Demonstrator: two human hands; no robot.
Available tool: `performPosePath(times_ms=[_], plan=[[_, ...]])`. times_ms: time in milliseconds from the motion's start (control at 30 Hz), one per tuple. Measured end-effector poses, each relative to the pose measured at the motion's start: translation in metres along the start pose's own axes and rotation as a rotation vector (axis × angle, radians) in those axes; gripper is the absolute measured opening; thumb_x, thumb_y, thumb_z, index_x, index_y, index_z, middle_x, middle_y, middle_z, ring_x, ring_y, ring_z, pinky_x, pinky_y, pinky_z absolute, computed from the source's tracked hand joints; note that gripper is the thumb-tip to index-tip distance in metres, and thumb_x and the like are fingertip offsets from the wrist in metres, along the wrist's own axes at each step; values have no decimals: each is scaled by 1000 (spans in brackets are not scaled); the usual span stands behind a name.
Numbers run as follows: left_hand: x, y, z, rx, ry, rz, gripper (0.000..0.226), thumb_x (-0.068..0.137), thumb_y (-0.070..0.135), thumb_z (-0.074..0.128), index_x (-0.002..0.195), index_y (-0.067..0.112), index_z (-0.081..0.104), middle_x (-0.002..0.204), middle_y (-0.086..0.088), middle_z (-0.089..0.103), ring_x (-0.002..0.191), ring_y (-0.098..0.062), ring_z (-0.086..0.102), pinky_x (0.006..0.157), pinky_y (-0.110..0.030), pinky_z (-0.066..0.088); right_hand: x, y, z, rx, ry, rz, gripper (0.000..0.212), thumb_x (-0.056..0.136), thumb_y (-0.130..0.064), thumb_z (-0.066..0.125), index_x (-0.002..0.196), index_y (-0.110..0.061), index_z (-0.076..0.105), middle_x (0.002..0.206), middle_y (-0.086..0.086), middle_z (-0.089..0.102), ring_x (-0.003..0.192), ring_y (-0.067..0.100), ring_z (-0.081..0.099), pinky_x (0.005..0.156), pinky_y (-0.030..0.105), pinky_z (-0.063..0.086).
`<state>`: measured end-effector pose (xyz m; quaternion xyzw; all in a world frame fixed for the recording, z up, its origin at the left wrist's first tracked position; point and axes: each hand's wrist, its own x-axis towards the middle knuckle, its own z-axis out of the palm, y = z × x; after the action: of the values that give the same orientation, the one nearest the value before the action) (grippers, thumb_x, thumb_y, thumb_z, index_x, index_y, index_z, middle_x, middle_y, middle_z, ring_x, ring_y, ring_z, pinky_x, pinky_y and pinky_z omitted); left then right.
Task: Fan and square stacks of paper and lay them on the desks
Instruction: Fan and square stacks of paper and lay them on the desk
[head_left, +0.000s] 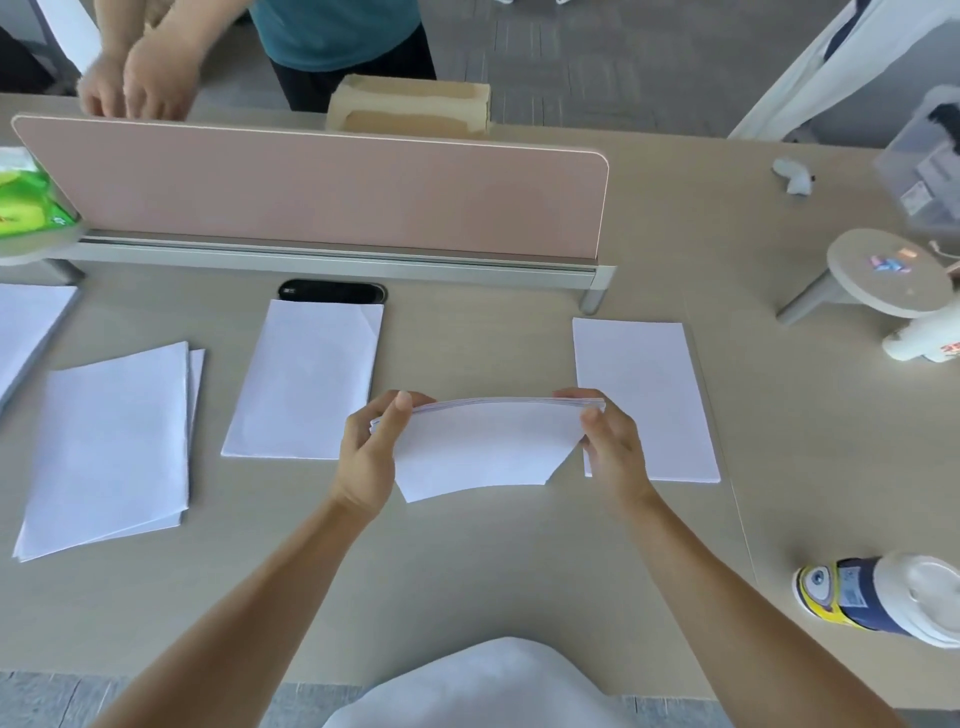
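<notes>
White paper stack (483, 447), bowed and raised above the beige desk (467, 571) between two flat stacks, is pinched at its ends by the left hand (371, 447) and right hand (613, 447), fingers closed.

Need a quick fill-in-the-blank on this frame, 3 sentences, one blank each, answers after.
1. The held paper stack is gripped by ____ hands, the left hand and the right hand at opposite ends.
2. The held stack is bowed and lifted off the ____.
3. The cup with the cartoon sleeve lies on its ____.

Answers: both; desk; side
</notes>
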<state>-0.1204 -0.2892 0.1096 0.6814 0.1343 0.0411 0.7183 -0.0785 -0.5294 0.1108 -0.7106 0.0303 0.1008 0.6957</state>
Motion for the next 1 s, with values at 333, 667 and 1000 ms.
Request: performPosePath(times_ms=[333, 667, 1000], plan=[[1, 8, 6, -2, 50, -113, 33, 79, 40, 53, 75, 16, 75, 85, -3, 71, 85, -19, 63, 83, -34, 44, 7, -12, 5, 44, -23, 70, 38, 86, -39, 44, 79, -15, 73, 81, -2, 72, 78, 11, 66, 78, 33, 47], [-6, 1, 2, 178, -13, 57, 28, 68, 50, 74, 78, 24, 74, 67, 13, 69, 64, -8, 62, 60, -17, 46, 4, -6, 8, -147, -65, -104, 19, 91, -16, 70, 82, -33, 73, 65, -15, 64, 63, 19, 54, 55, 12, 42], [-8, 0, -8, 251, -115, 102, 17, 69, 47, 75, 57, 36, 68, 52, 17, 53, 51, -3, 45, 52, -13, 33, -16, -1, 0, -160, -75, -42, 7, 88, -23, 74, 89, -29, 76, 88, -14, 77, 86, 3, 70, 75, 13, 48]])
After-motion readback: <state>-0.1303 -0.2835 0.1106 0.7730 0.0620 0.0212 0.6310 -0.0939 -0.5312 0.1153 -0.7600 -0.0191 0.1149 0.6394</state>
